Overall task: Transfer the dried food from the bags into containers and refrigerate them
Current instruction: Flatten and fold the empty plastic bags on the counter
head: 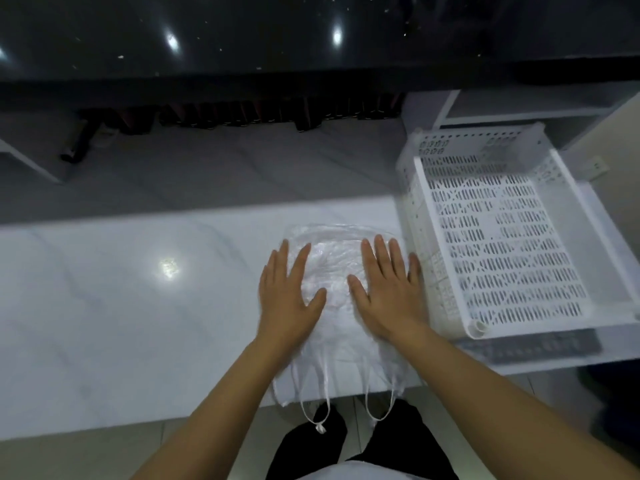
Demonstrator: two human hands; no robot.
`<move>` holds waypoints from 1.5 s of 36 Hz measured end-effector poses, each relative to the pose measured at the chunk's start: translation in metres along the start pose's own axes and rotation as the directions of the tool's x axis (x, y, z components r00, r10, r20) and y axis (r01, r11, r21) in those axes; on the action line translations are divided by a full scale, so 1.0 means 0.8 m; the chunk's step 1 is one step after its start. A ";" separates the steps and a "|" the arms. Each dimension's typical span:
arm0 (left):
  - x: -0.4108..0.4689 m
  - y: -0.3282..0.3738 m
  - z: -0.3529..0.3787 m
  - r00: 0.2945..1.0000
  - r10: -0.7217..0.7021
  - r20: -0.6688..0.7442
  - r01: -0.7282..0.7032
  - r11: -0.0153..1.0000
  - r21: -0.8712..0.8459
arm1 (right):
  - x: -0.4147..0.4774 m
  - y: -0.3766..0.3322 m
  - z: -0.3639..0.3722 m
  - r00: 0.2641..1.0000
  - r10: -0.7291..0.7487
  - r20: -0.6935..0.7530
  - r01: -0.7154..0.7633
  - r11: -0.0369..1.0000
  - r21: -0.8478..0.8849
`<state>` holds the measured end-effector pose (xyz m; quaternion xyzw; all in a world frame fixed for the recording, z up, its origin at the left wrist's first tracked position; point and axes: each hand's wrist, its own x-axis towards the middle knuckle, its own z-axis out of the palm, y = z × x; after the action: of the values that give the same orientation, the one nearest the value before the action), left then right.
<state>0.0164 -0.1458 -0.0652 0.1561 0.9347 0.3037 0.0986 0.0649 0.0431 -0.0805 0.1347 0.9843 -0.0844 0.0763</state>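
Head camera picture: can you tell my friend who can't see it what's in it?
The left hand and right hand press flat on a crinkly clear plastic bag lying on a white table. The bag's handles hang over the near edge. A white basket full of little holes sits just right of the bag.

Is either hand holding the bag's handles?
No, the left hand and right hand lie flat on the bag; the handles hang free.

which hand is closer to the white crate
Right. The right hand lies flat on the plastic bag with its little finger close beside the white crate; the left hand presses the bag's other side, farther away.
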 end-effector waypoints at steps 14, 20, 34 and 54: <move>-0.009 -0.040 -0.106 0.848 -0.489 0.204 0.516 0.674 -0.528 | -0.005 -0.074 0.004 0.978 -0.210 -0.008 0.210 0.978 0.022; -0.014 -0.031 -0.106 0.840 -0.496 0.222 0.510 0.579 -0.636 | 0.001 -0.088 0.014 0.973 -0.222 0.059 0.222 0.975 0.003; -0.022 0.085 -0.034 0.982 -0.189 -0.012 0.189 0.982 0.007 | 0.011 -0.078 -0.031 0.997 -0.023 0.071 -0.064 0.229 0.971; -0.032 0.035 0.050 0.995 -0.092 0.049 0.064 0.913 0.404 | 0.067 -0.064 -0.043 0.923 -0.370 0.109 0.363 0.928 0.083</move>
<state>0.0580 -0.1116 -0.0783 0.1457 0.9787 0.0960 0.1077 -0.0048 0.0143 -0.0488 -0.0548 0.9825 -0.1353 0.1154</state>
